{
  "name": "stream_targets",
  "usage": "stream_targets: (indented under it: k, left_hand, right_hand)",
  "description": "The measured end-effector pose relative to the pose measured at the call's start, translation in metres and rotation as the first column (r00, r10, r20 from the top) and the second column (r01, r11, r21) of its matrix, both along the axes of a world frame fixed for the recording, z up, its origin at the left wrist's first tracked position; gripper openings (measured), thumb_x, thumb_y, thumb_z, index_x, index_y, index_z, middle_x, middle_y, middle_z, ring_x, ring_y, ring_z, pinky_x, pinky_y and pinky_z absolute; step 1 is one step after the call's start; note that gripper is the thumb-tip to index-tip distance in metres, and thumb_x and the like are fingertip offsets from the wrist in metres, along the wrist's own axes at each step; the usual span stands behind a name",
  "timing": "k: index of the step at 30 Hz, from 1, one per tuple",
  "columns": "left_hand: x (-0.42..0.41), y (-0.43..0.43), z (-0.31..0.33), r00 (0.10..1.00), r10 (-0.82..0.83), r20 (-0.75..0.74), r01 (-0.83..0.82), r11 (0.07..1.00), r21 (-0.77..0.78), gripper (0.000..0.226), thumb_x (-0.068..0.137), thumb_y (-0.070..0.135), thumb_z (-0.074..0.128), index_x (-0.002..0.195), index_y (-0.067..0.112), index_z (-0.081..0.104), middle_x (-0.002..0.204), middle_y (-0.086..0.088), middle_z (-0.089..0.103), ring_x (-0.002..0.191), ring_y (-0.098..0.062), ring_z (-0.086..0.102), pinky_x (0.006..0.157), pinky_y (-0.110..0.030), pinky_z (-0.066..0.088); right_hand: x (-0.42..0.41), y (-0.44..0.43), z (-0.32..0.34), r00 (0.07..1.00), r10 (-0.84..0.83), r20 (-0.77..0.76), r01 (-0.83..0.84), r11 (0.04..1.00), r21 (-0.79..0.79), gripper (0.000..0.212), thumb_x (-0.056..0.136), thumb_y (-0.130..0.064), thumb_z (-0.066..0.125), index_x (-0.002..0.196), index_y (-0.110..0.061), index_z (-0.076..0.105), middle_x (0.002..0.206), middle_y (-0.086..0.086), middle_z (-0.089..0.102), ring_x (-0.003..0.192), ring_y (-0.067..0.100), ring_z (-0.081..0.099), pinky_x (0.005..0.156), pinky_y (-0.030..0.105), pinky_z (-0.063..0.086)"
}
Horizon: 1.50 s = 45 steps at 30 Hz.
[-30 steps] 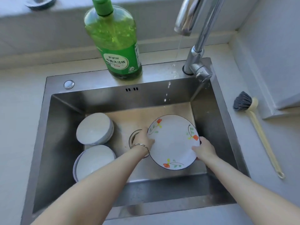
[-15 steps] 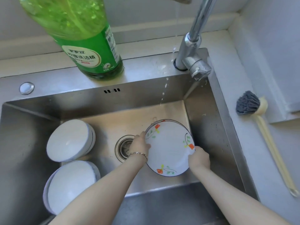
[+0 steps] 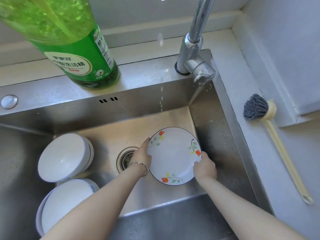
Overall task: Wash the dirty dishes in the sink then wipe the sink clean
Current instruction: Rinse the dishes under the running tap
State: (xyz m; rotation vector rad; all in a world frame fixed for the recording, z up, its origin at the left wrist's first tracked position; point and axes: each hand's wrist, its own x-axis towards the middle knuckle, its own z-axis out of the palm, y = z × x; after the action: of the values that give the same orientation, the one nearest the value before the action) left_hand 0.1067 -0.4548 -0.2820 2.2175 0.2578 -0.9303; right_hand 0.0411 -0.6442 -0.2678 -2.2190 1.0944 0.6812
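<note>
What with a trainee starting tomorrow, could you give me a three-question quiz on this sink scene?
1. True or false: the left hand and the right hand both hold the plate.
2. The brush lies: A under the plate, B on the counter, C in the left hand.
3. How many bowls stand in the sink?
Key: 1 true; 2 B; 3 two.

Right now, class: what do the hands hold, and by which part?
The plate: left hand grips its left rim, right hand its lower right rim.
</note>
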Motion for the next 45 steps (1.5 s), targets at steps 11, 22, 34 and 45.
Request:
stream_targets:
  k: [11,22,34,45]
  left_hand:
    - [-0.024,0.031,0.039,0.967,0.173,0.189,-0.155,0.982,-0.11,0.075,0.072,-0.009,0.046,0.136,0.03,0.043,0.103,0.002,0.065,0.084,-0.018,0.06,0.073,-0.024,0.048]
    - [-0.046,0.081,0.191,0.677,0.379,0.631,-0.225,0.923,-0.312,0.071,0.081,-0.003,0.058,0.117,0.057,0.043,0.101,0.008,0.067,0.085,-0.006,0.066,0.081,-0.018,0.05]
    - [-0.073,0.108,0.278,0.353,0.292,0.889,-0.017,0.952,-0.305,0.056,0.081,-0.004,0.057,0.128,0.021,0.037,0.116,-0.017,0.06,0.087,-0.019,0.064,0.07,-0.023,0.056]
    - [-0.076,0.108,0.284,0.189,0.224,0.956,0.13,0.959,-0.251,0.051,0.08,-0.012,0.053,0.121,0.011,0.035,0.108,-0.03,0.057,0.099,-0.024,0.057,0.066,-0.03,0.055]
  right_hand:
    - [-0.007,0.01,0.032,0.959,-0.02,0.284,-0.033,0.983,0.179,0.04,0.084,0.004,0.04,0.111,-0.018,0.059,0.101,0.002,0.067,0.084,0.02,0.055,0.069,0.022,0.041]
    - [-0.01,0.043,0.17,0.604,-0.04,0.796,-0.23,0.947,0.222,0.049,0.088,0.002,0.054,0.118,-0.036,0.05,0.092,-0.025,0.065,0.078,-0.01,0.063,0.075,0.006,0.047]
    - [-0.021,0.065,0.247,0.396,-0.128,0.909,-0.356,0.892,0.28,0.037,0.091,0.0,0.052,0.126,-0.006,0.043,0.104,0.001,0.067,0.099,0.022,0.065,0.085,0.049,0.053]
    - [-0.023,0.063,0.252,0.224,-0.097,0.97,-0.408,0.894,0.184,0.056,0.09,0.006,0.051,0.111,-0.045,0.041,0.095,-0.026,0.063,0.086,-0.003,0.061,0.072,0.013,0.049]
